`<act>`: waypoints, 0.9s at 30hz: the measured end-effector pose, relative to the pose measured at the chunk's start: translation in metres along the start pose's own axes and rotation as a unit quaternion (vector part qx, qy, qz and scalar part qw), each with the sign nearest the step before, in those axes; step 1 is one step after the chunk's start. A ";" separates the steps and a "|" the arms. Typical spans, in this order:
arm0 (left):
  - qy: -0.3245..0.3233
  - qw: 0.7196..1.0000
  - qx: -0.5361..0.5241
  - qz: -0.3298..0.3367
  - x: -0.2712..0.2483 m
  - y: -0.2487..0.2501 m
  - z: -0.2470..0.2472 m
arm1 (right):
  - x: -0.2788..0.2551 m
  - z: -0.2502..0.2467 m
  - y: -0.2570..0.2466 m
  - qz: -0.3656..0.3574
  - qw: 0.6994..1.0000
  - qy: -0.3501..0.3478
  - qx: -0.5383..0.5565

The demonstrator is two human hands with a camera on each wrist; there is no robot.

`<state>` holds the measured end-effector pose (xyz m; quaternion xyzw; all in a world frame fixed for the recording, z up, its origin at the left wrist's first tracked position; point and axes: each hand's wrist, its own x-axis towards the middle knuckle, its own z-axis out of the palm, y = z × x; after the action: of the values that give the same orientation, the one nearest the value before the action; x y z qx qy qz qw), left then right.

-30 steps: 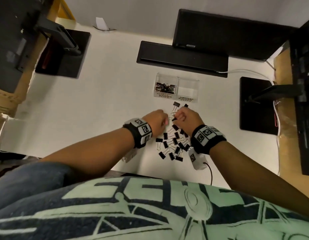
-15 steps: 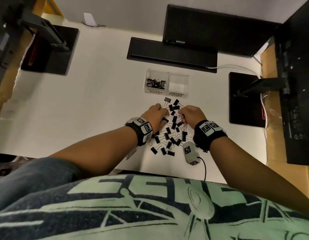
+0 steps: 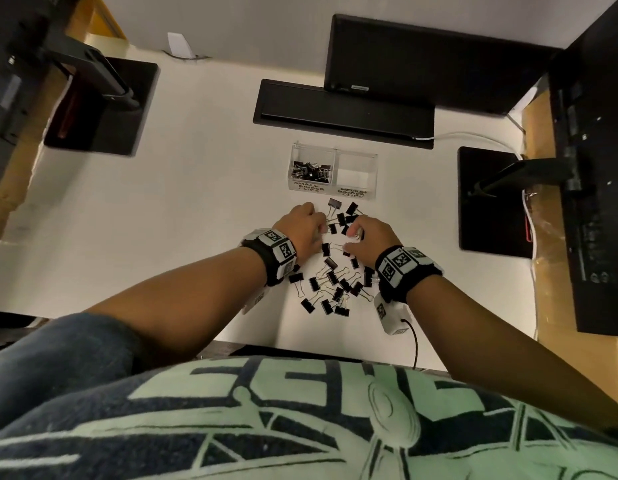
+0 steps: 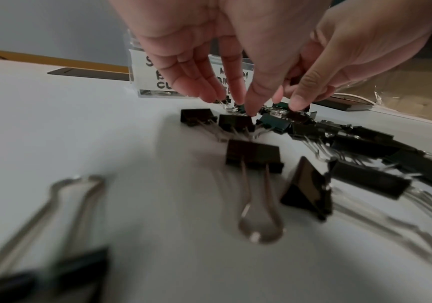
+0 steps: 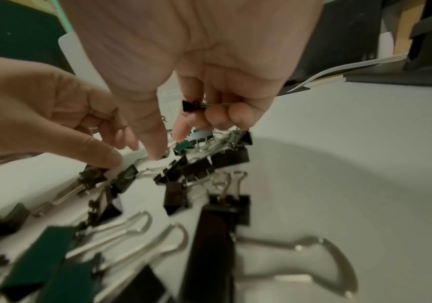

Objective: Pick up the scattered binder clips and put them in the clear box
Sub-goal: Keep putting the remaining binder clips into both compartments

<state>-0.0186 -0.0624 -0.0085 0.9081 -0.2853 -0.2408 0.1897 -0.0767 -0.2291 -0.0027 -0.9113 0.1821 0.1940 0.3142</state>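
Observation:
Several black binder clips (image 3: 333, 278) lie scattered on the white table (image 3: 196, 220), between and behind my hands. The clear box (image 3: 356, 161) stands just beyond them; its left compartment holds small clips (image 3: 309, 168), its right one looks bare. My left hand (image 3: 319, 226) reaches down with thumb and fingertips (image 4: 251, 102) pinching at a clip (image 4: 236, 123) on the table. My right hand (image 3: 352, 237) keeps a small black clip (image 5: 192, 106) tucked in its curled outer fingers, while its thumb and forefinger touch the pile (image 5: 204, 164).
A black keyboard (image 3: 342, 112) and a monitor (image 3: 422, 64) sit behind the box. Black monitor bases stand at the left (image 3: 103, 105) and right (image 3: 491, 202). A white cable (image 3: 467, 136) runs at the back right. The table's near edge is at my chest.
Both hands stay at the far end of the clip pile and have drawn slightly apart. My head has shifted, so the whole scene sits differently in the frame.

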 end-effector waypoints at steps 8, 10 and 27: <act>-0.020 0.999 0.048 0.013 0.019 0.011 0.014 | 0.010 -0.005 -0.013 0.007 0.999 0.042 -0.024; -0.020 0.998 0.051 0.009 0.018 0.010 0.014 | 0.012 -0.003 -0.014 0.013 0.998 0.035 -0.041; 0.166 0.980 -0.109 -0.021 0.035 0.015 -0.054 | 0.005 0.000 -0.009 0.027 0.994 0.026 0.106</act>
<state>0.0296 -0.0835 0.0316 0.9149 -0.2031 -0.1207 0.3273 -0.0681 -0.2239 -0.0005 -0.8724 0.2343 0.1583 0.3987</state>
